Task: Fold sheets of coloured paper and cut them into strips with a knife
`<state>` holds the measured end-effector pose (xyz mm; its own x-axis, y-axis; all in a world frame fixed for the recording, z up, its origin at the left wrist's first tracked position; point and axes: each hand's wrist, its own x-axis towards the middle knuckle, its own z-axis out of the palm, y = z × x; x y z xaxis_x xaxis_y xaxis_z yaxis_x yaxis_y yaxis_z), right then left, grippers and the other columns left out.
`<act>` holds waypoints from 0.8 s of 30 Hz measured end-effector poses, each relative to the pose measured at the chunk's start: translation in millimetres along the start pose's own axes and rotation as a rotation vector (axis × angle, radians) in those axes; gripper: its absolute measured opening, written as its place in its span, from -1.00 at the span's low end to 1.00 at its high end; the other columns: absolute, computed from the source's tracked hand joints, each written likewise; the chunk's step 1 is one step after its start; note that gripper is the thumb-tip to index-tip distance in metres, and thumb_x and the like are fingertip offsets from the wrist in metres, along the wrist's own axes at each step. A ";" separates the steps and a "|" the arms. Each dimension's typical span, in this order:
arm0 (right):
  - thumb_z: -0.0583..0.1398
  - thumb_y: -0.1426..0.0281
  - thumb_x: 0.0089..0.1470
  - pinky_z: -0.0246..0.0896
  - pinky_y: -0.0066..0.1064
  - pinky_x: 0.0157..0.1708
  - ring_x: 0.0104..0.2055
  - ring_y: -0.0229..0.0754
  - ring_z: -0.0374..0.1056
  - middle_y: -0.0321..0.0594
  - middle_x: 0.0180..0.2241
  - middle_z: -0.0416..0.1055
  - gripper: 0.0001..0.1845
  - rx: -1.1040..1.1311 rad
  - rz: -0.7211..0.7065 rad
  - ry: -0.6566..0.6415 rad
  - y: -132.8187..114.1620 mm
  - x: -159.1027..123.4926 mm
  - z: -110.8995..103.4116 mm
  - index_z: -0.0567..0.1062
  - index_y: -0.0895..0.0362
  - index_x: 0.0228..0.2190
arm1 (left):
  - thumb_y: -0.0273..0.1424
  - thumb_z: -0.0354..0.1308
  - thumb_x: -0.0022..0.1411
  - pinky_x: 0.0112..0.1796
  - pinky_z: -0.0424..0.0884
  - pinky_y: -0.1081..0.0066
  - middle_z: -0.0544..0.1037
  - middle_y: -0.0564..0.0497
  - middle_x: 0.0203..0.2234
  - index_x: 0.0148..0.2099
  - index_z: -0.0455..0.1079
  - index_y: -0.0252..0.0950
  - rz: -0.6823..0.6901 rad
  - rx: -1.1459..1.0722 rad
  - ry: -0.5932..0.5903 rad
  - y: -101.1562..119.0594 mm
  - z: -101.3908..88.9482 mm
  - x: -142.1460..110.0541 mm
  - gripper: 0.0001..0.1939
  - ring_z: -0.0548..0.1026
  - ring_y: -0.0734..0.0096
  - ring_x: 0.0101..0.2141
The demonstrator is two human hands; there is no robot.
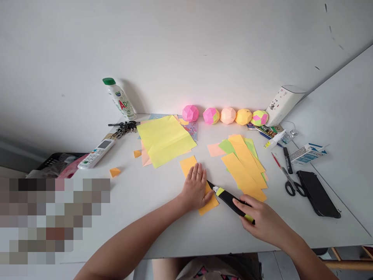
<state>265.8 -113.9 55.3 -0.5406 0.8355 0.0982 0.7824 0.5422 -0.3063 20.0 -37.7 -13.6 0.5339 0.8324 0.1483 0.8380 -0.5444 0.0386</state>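
Note:
An orange paper strip (189,162) lies on the white table, its middle hidden under my left hand (196,186). That hand presses flat on it, fingers stretched out and holding nothing. My right hand (258,217) grips a black and yellow utility knife (231,202), its blade pointing left at the paper's right edge. Whether the blade touches the paper, I cannot tell. Right of the knife is a loose pile of cut orange strips (244,165), with green and pink paper partly under them. Farther back sits a large creased yellow sheet (167,142) over other papers.
Several faceted paper balls (228,115) line the wall. At left are a bottle (120,99), keys (126,128), a remote control (97,153) and small orange folded pieces (115,172). Scissors (290,182), a marker (287,160), a carton (309,153) and a phone (318,193) lie right.

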 end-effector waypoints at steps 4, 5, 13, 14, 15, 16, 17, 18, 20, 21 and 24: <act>0.04 0.54 0.06 0.44 -0.41 -0.34 -0.27 -0.19 0.46 -0.04 -0.09 0.43 -0.50 0.027 0.011 -0.044 -5.1 -12.4 -3.1 0.44 0.14 0.04 | 0.04 -0.24 0.28 0.21 -0.10 0.00 0.08 -0.44 0.25 0.28 0.07 -0.66 0.006 0.008 -0.010 8.4 -2.7 -8.8 -0.15 -0.05 -0.20 0.27; 0.04 0.54 0.06 0.44 -0.41 -0.32 -0.26 -0.19 0.46 -0.04 -0.09 0.42 -0.50 0.033 0.017 -0.054 -6.5 -16.8 -3.4 0.44 0.14 0.04 | 0.04 -0.25 0.29 0.20 -0.09 0.00 0.09 -0.43 0.25 0.28 0.08 -0.64 0.011 0.012 -0.012 10.5 -3.8 -10.8 -0.16 -0.04 -0.19 0.27; 0.05 0.53 0.11 0.42 -0.47 -0.34 -0.25 -0.21 0.46 -0.04 -0.04 0.40 -0.51 0.055 0.065 -0.070 -10.8 -36.1 0.1 0.41 0.12 0.07 | -0.07 -0.16 0.33 0.12 0.17 0.13 0.21 -0.29 0.23 0.20 0.25 -0.45 0.007 0.034 -0.072 -7.8 -15.3 -2.7 -0.37 0.16 -0.02 0.22; 0.04 0.53 0.11 0.42 -0.47 -0.35 -0.26 -0.21 0.46 -0.04 -0.04 0.40 -0.51 0.055 0.065 -0.071 -11.0 -35.7 -0.1 0.41 0.13 0.07 | 0.00 -0.16 0.30 0.15 0.12 0.09 0.18 -0.30 0.24 0.23 0.22 -0.45 -0.009 0.028 -0.071 -12.3 -13.7 -1.5 -0.30 0.10 -0.05 0.24; 0.04 0.53 0.10 0.42 -0.46 -0.35 -0.27 -0.22 0.46 -0.04 -0.05 0.40 -0.52 0.053 0.063 -0.072 -11.3 -35.3 -0.5 0.42 0.13 0.06 | 0.07 -0.18 0.28 0.17 0.06 0.06 0.14 -0.32 0.26 0.25 0.18 -0.47 -0.021 0.022 -0.073 -16.3 -11.2 -0.8 -0.22 0.04 -0.07 0.27; 0.04 0.53 0.10 0.42 -0.46 -0.37 -0.29 -0.22 0.46 -0.04 -0.05 0.40 -0.51 0.050 0.062 -0.074 -11.6 -34.8 -1.1 0.42 0.14 0.06 | 0.13 -0.21 0.25 0.20 0.01 0.04 0.11 -0.33 0.27 0.28 0.13 -0.49 -0.030 0.015 -0.077 -19.7 -8.0 -0.5 -0.15 -0.02 -0.08 0.28; 0.04 0.53 0.09 0.42 -0.46 -0.38 -0.31 -0.23 0.46 -0.03 -0.06 0.40 -0.51 0.045 0.061 -0.075 -11.9 -34.3 -1.7 0.42 0.15 0.06 | 0.17 -0.24 0.23 0.21 -0.04 0.04 0.08 -0.33 0.28 0.30 0.09 -0.51 -0.034 0.008 -0.081 -22.3 -4.5 -0.6 -0.10 -0.06 -0.07 0.29; 0.04 0.54 0.09 0.42 -0.45 -0.38 -0.32 -0.23 0.46 -0.03 -0.06 0.41 -0.51 0.039 0.060 -0.075 -12.1 -33.8 -2.3 0.43 0.15 0.05 | 0.19 -0.26 0.22 0.22 -0.07 0.05 0.06 -0.32 0.29 0.31 0.06 -0.51 -0.035 0.002 -0.085 -24.2 -1.0 -0.9 -0.07 -0.08 -0.06 0.30; 0.03 0.54 0.08 0.41 -0.44 -0.40 -0.35 -0.24 0.45 -0.03 -0.08 0.41 -0.51 0.029 0.059 -0.069 -12.1 -31.9 -3.1 0.44 0.15 0.04 | 0.20 -0.28 0.21 0.23 -0.12 0.06 0.04 -0.30 0.29 0.33 0.03 -0.52 -0.038 -0.008 -0.082 -26.1 5.0 -1.7 -0.05 -0.11 -0.04 0.30; 0.02 0.54 0.07 0.41 -0.44 -0.40 -0.35 -0.24 0.44 -0.03 -0.08 0.41 -0.50 0.025 0.058 -0.064 -11.9 -30.0 -3.1 0.44 0.15 0.04 | 0.20 -0.28 0.21 0.24 -0.12 0.06 0.04 -0.29 0.30 0.33 0.02 -0.51 -0.039 -0.011 -0.076 -26.3 7.2 -2.1 -0.05 -0.12 -0.03 0.31; 0.01 0.54 0.06 0.40 -0.42 -0.43 -0.38 -0.23 0.44 -0.02 -0.11 0.42 -0.50 0.013 0.043 -0.053 -10.4 -19.3 -2.0 0.46 0.18 0.02 | 0.20 -0.28 0.21 0.23 -0.12 0.06 0.05 -0.28 0.29 0.33 0.01 -0.50 -0.036 -0.017 -0.049 -26.2 10.1 -2.6 -0.05 -0.12 -0.04 0.31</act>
<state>268.7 -135.6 58.5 -0.5220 0.8522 0.0348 0.8015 0.5041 -0.3218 -2.2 -24.5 -24.9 0.5088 0.8553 0.0983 0.8549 -0.5154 0.0597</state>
